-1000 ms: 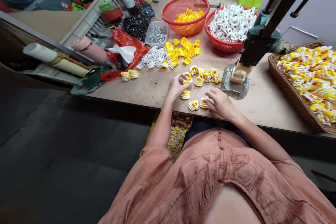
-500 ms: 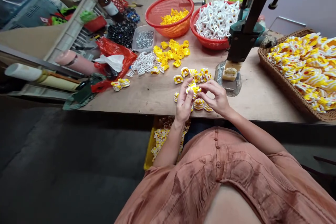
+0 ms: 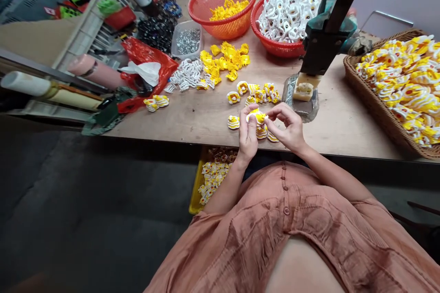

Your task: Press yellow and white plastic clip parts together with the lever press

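Since a second ago, the left hand (image 3: 248,135) and right hand (image 3: 289,128) have drawn together — each was then at a different spot over the bench (image 3: 192,126) — and a yellow-and-white piece (image 3: 255,116) is now held up between them, near the front edge. Left fingers are clamped around it, thumb across its face; right thumb and forefinger pinch its three o'clock edge.

Reading from that piece, twelve being the far side, a lone striped piece (image 3: 233,122) lies at nine o'clock; two more striped pieces (image 3: 272,137) lie at five, partly hidden. At twelve sits a cluster of similar pieces (image 3: 261,94). Two o'clock has a press (image 3: 319,48) above a wrapped base (image 3: 305,111).

Farther out, loose yellow parts (image 3: 227,58) lie at eleven and white parts (image 3: 187,74) at ten. Beyond — a red basket (image 3: 223,29) at eleven, another red basket (image 3: 282,49) at one. The full wicker basket (image 3: 376,105) is at three; a yellow tray (image 3: 195,192), below the bench, at seven.
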Motion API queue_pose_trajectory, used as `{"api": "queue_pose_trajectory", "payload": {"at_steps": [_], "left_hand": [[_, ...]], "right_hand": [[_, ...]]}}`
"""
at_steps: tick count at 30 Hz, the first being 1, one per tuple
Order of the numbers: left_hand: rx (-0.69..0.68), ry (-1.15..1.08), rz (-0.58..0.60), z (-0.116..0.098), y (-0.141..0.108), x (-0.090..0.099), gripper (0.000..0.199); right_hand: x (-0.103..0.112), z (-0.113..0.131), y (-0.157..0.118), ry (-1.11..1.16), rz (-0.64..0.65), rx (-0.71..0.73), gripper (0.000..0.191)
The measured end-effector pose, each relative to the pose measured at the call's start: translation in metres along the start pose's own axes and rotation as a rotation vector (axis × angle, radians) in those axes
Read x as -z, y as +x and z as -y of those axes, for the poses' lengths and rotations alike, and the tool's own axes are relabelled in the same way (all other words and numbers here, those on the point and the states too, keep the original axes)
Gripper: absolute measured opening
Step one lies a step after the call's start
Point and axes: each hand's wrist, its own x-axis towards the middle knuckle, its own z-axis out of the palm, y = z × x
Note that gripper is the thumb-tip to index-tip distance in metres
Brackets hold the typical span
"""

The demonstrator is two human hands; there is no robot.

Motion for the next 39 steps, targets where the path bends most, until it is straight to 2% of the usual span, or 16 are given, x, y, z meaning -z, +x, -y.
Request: {"api": "queue_pose_trajectory", "payload": {"at_steps": [2, 10, 16, 20, 23, 25, 27, 28, 30, 32, 34, 37, 39], "left_hand": [[0.01, 0.007, -0.018, 0.001, -0.001, -0.001, 0.044], [-0.016, -0.024, -0.052, -0.003, -0.005, -0.002, 0.044], [-0.059, -0.055, -0.025, -0.005, -0.009, -0.003, 0.041], [-0.136, 0.006, -0.016, 0.001, -0.013, 0.0, 0.044], [-0.17, 0.075, -0.049, 0.011, -0.007, 0.023, 0.053], [-0.164, 0.151, -0.191, 0.023, 0.001, 0.05, 0.053], [-0.132, 0.244, -0.371, 0.042, 0.011, 0.081, 0.055], [-0.096, 0.273, -0.414, 0.052, 0.015, 0.095, 0.056], [0.01, 0.285, -0.416, 0.073, 0.019, 0.116, 0.055], [0.092, 0.347, -0.396, 0.089, 0.019, 0.126, 0.051], [0.104, 0.498, -0.4, 0.098, 0.017, 0.129, 0.043], [0.061, 0.706, -0.397, 0.103, 0.018, 0.13, 0.033], [0.066, 0.731, -0.365, 0.105, 0.023, 0.13, 0.034]], "right_hand": [[-0.002, 0.001, -0.002, -0.002, -0.007, -0.018, 0.011], [-0.003, 0.006, -0.004, -0.08, -0.019, 0.082, 0.01], [-0.006, 0.003, -0.009, 0.009, -0.026, 0.024, 0.009], [-0.007, -0.003, -0.012, 0.053, -0.016, -0.007, 0.011], [-0.004, -0.013, -0.007, 0.003, 0.074, -0.027, 0.015], [-0.002, -0.023, 0.002, -0.098, 0.163, 0.013, 0.018], [-0.004, -0.034, 0.016, -0.267, 0.239, 0.059, 0.019], [-0.007, -0.039, 0.024, -0.376, 0.283, 0.074, 0.02], [-0.017, -0.045, 0.04, -0.608, 0.393, 0.079, 0.025], [-0.032, -0.047, 0.053, -0.807, 0.507, 0.078, 0.032], [-0.047, -0.048, 0.061, -0.939, 0.589, 0.089, 0.036], [-0.063, -0.05, 0.062, -1.015, 0.656, 0.116, 0.037], [-0.067, -0.053, 0.059, -1.019, 0.69, 0.124, 0.04]]}}
